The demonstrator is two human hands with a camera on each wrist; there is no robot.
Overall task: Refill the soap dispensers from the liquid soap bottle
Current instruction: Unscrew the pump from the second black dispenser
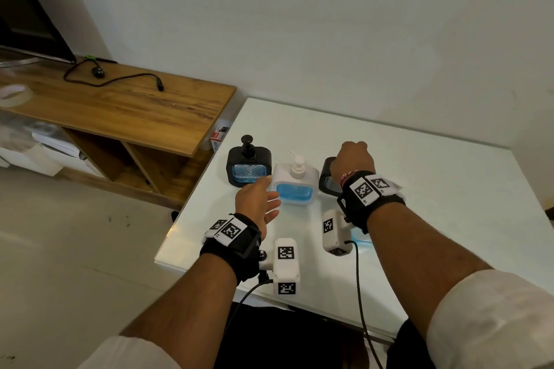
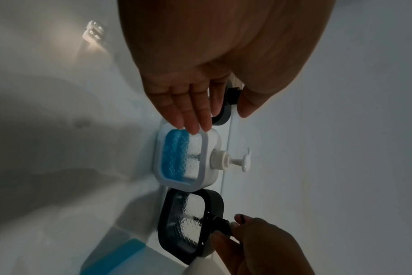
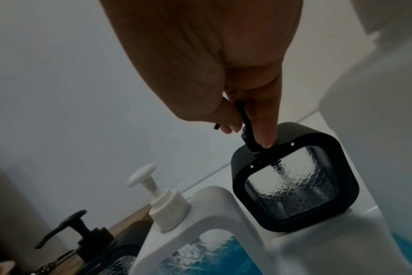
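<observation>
I see three rounded-square dispensers with quilted clear windows in a row on the glossy white table (image 1: 419,189). My right hand (image 1: 353,159) pinches the black pump (image 3: 249,134) of the right black dispenser (image 3: 294,186). My left hand (image 1: 257,204), fingers straight, hovers beside the white dispenser (image 1: 295,186), half-filled with blue soap.
</observation>
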